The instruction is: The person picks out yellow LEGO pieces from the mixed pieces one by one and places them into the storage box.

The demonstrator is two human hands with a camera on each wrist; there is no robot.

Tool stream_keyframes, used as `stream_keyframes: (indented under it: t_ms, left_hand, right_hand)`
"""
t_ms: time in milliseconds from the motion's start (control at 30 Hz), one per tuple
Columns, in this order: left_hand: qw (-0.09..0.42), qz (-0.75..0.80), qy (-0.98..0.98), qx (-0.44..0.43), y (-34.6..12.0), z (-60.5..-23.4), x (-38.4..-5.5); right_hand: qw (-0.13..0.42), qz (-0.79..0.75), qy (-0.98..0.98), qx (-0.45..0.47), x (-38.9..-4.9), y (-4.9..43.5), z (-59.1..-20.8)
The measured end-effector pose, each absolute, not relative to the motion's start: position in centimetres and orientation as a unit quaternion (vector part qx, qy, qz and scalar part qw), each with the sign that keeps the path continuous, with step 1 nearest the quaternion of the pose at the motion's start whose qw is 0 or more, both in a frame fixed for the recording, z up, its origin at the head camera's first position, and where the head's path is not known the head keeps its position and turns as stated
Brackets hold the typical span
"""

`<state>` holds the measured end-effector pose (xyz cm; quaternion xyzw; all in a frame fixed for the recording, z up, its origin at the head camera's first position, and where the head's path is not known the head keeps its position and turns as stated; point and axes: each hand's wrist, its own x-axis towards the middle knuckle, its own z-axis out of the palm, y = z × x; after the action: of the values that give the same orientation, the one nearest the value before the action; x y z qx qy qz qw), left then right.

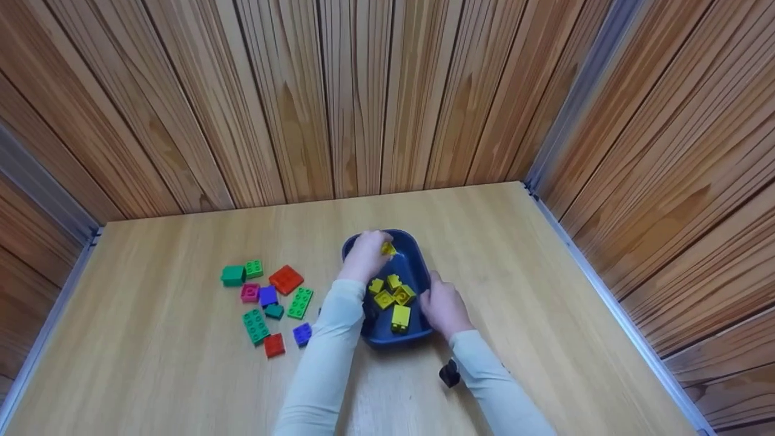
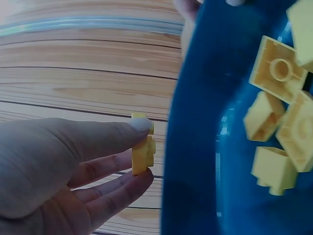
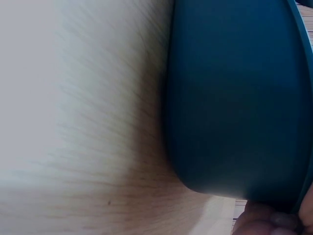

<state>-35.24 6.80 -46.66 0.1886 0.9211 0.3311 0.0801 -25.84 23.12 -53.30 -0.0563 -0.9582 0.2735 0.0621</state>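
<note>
My left hand [image 1: 366, 255] is over the far end of a dark blue tray [image 1: 415, 254], pinching a yellow toy brick [image 2: 140, 152] between thumb and fingers. Several other yellow bricks [image 1: 401, 319] lie inside the tray, some upside down with their hollow undersides showing. At the tray's right side, my right hand [image 1: 447, 307] grips the rim, thumb on top. In the right wrist view, its curled fingers [image 3: 266, 220] are under the edge of the tray, partly cut off by the frame.
Left of the tray, loose bricks lie scattered on the wooden table [image 1: 157, 339]: several green ones [image 1: 256, 327], red ones [image 1: 286, 279], purple ones [image 1: 302, 334] and a pink one [image 1: 250, 293]. Wood-panelled walls [image 1: 357, 103] stand behind and at both sides. A black object [image 1: 449, 373] is by the right wrist.
</note>
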Motion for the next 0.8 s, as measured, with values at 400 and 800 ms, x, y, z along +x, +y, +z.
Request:
stream_keyframes:
  t_ms: [400,800]
  left_hand:
    - [0.066,0.327,0.925,0.183,6.7,-48.1,-35.7]
    - [0.073,0.318,0.929,0.176,5.8,-48.8,-35.2]
  right_hand:
    - [-0.009,0.298,-0.949,-0.101,-26.4,23.1,-52.8]
    - [0.006,0.294,-0.952,-0.087,-26.2,22.9,-53.0]
